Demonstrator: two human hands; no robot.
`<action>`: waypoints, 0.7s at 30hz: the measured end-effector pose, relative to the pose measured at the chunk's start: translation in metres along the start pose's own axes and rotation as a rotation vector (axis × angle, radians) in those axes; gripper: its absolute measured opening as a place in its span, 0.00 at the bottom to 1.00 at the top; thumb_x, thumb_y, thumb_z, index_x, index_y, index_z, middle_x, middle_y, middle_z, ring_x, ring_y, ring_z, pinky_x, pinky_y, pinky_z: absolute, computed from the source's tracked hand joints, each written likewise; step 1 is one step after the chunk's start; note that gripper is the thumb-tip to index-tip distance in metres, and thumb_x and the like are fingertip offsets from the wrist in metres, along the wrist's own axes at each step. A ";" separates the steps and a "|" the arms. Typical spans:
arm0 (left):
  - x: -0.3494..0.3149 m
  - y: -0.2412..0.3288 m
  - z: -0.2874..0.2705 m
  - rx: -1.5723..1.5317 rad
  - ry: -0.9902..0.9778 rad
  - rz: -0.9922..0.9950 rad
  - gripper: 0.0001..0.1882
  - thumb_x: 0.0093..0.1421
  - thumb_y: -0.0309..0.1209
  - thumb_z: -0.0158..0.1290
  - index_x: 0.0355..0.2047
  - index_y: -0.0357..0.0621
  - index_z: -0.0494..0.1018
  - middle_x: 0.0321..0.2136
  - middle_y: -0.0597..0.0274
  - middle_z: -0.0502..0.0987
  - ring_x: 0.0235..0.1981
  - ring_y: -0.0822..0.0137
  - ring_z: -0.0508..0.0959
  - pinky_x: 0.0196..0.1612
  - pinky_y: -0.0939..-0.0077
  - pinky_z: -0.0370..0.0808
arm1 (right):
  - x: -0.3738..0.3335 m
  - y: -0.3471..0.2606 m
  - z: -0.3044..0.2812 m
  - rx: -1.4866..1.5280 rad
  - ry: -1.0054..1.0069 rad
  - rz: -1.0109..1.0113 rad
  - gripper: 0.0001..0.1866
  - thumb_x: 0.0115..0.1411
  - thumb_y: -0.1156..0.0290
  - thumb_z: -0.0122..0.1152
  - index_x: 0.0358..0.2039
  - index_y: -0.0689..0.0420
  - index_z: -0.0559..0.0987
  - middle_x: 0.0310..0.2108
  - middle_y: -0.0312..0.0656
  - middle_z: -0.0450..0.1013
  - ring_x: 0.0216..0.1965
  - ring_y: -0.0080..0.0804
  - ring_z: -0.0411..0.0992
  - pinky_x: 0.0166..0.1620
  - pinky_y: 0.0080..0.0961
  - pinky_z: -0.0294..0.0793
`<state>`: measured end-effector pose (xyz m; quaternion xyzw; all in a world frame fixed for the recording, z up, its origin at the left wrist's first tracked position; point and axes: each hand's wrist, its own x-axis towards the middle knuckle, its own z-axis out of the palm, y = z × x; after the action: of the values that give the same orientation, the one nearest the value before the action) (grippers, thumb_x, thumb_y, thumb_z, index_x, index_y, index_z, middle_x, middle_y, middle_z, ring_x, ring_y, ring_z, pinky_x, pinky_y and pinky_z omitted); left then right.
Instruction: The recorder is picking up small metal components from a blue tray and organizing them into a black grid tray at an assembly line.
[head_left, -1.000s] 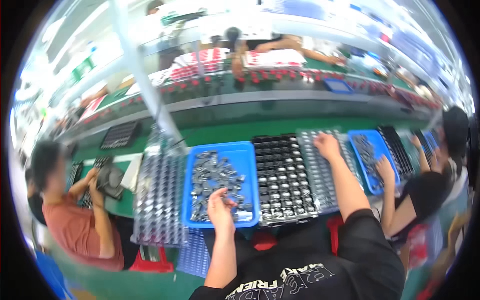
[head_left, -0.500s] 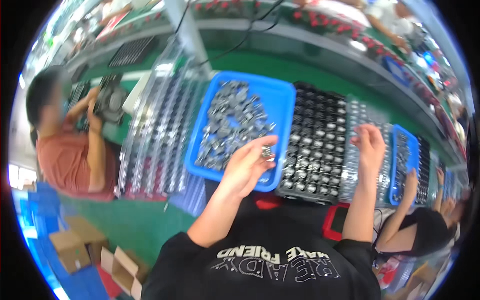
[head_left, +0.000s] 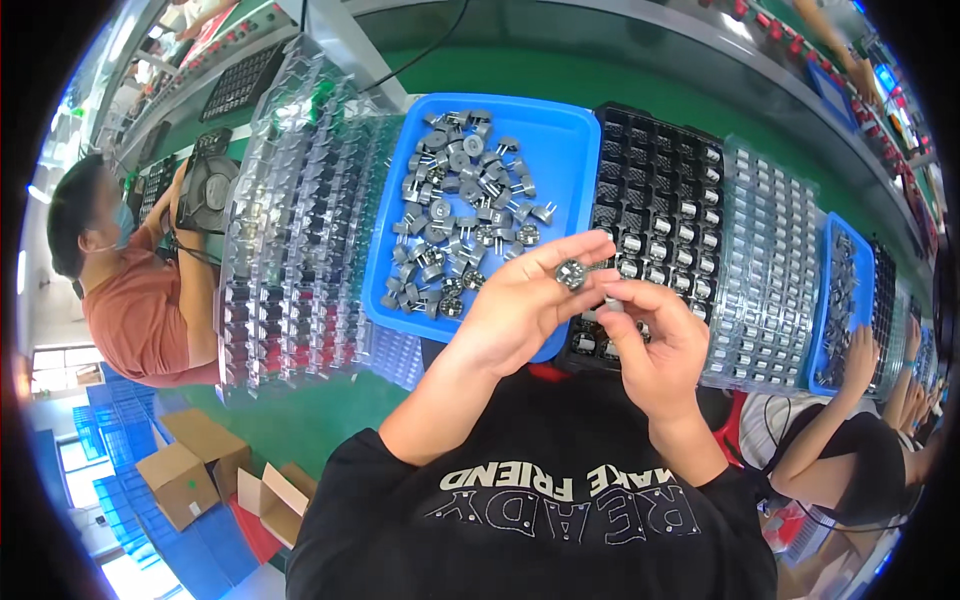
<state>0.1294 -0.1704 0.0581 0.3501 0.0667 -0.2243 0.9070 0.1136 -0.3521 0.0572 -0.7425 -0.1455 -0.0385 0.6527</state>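
Observation:
My left hand (head_left: 515,305) is closed on a small round grey part (head_left: 570,275) with a dark patterned end, held between thumb and fingers. Close beside it, my right hand (head_left: 668,350) pinches a small silvery cylinder (head_left: 612,304) between thumb and forefinger. The fingers of both hands nearly meet over the right edge of a blue tray (head_left: 560,165). Inside this tray lie many loose grey round parts (head_left: 472,147) with metal prongs. To its right, a black tray (head_left: 622,150) with rows of pockets holds silvery cylinders, its near end partly hidden by my hands.
Clear plastic trays (head_left: 765,260) with silvery pieces lie to the right of the black one. More clear trays (head_left: 290,230) are stacked left of the blue tray. A person (head_left: 140,300) works at the left, another (head_left: 850,450) at the right. Open cardboard boxes (head_left: 185,485) stand lower left.
My right hand has come left and down from over the clear trays to meet my left hand, now with the cylinder visible in its pinch. My left hand still holds the grey part.

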 end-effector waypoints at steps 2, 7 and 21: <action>-0.002 -0.002 0.004 0.161 0.000 0.028 0.23 0.66 0.15 0.44 0.62 0.34 0.68 0.59 0.49 0.73 0.61 0.62 0.73 0.62 0.65 0.73 | 0.002 -0.001 -0.003 0.019 0.006 0.016 0.12 0.59 0.85 0.65 0.45 0.68 0.79 0.43 0.48 0.79 0.42 0.30 0.80 0.46 0.23 0.80; -0.006 -0.006 -0.005 0.372 -0.033 0.158 0.23 0.65 0.14 0.48 0.61 0.34 0.69 0.55 0.52 0.76 0.54 0.65 0.77 0.53 0.69 0.79 | 0.001 0.001 -0.004 -0.043 0.016 -0.129 0.13 0.57 0.84 0.68 0.44 0.66 0.80 0.43 0.50 0.80 0.40 0.33 0.80 0.44 0.26 0.80; -0.032 0.008 -0.011 0.406 -0.047 0.243 0.26 0.63 0.31 0.63 0.59 0.34 0.71 0.49 0.54 0.79 0.41 0.68 0.82 0.43 0.75 0.80 | 0.000 -0.017 0.016 0.345 0.069 0.010 0.15 0.62 0.79 0.67 0.48 0.65 0.74 0.41 0.49 0.80 0.42 0.29 0.79 0.45 0.23 0.80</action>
<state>0.1045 -0.1469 0.0638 0.5253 -0.0434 -0.1304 0.8397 0.1067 -0.3347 0.0708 -0.6186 -0.1238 -0.0351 0.7751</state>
